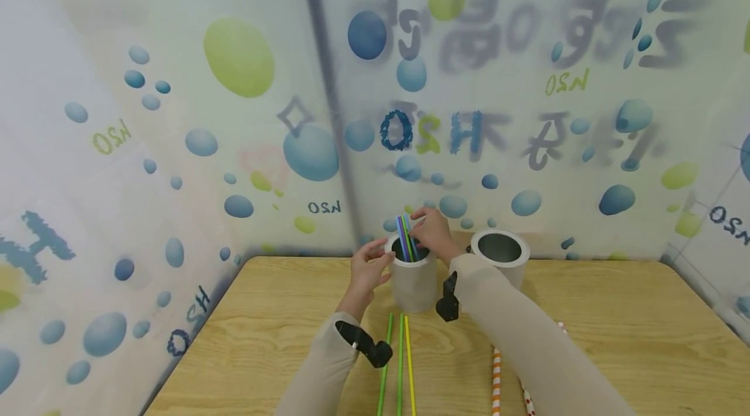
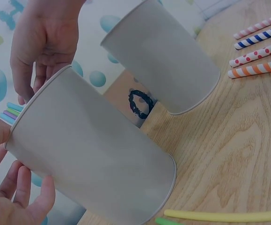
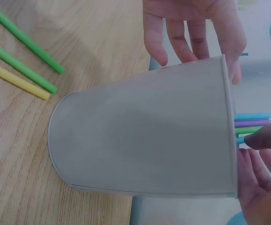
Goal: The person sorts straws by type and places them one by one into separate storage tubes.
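A pale grey cup-shaped container (image 1: 415,289) stands upright on the table, with several plain straws (image 1: 402,237) in blue, purple and green poking out of its mouth. On its left side my left hand (image 1: 368,269) holds the rim, thumb at the edge and other fingers spread along the wall. Above the mouth, my right hand (image 1: 435,234) pinches the top of a blue straw (image 3: 240,140) between thumb and finger. That straw's lower part is hidden inside the container. In the right wrist view, blue, purple and green straw ends (image 3: 252,123) stick out beside it.
A second grey container (image 1: 515,275) stands to the right, partly behind my right sleeve. Two green straws (image 1: 400,364) and a yellow straw (image 1: 409,364) lie in front. Patterned straws, including an orange-striped straw (image 2: 257,69), lie at right. A printed curtain (image 1: 316,77) hangs behind the table.
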Available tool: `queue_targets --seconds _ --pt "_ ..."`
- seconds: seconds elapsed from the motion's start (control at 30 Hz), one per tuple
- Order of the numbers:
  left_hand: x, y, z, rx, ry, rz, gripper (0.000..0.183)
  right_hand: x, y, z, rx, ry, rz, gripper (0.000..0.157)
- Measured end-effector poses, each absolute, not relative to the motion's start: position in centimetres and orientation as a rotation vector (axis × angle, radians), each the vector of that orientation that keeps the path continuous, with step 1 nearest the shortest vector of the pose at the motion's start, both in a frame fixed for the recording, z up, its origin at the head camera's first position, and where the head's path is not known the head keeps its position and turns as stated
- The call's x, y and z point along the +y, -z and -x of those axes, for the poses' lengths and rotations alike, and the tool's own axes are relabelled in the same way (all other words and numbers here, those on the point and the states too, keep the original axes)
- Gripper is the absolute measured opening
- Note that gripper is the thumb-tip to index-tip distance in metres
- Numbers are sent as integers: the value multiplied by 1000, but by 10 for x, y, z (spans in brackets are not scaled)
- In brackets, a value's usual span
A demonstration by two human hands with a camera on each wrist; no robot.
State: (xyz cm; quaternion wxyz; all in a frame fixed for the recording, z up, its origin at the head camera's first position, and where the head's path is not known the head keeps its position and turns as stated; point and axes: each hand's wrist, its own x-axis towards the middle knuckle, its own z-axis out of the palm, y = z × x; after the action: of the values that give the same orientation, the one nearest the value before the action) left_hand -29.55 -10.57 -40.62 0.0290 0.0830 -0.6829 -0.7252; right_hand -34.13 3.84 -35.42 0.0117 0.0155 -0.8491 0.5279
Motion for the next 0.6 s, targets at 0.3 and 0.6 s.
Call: queue_targets --seconds 0.3,0.6 --pt "-103 407 295 -2102 2208 -260 35 50 350 332 -2619 -1765 -66 31" --pt "-103 405 291 -2099 2190 -271 36 64 348 323 -2630 -1839 -112 34"
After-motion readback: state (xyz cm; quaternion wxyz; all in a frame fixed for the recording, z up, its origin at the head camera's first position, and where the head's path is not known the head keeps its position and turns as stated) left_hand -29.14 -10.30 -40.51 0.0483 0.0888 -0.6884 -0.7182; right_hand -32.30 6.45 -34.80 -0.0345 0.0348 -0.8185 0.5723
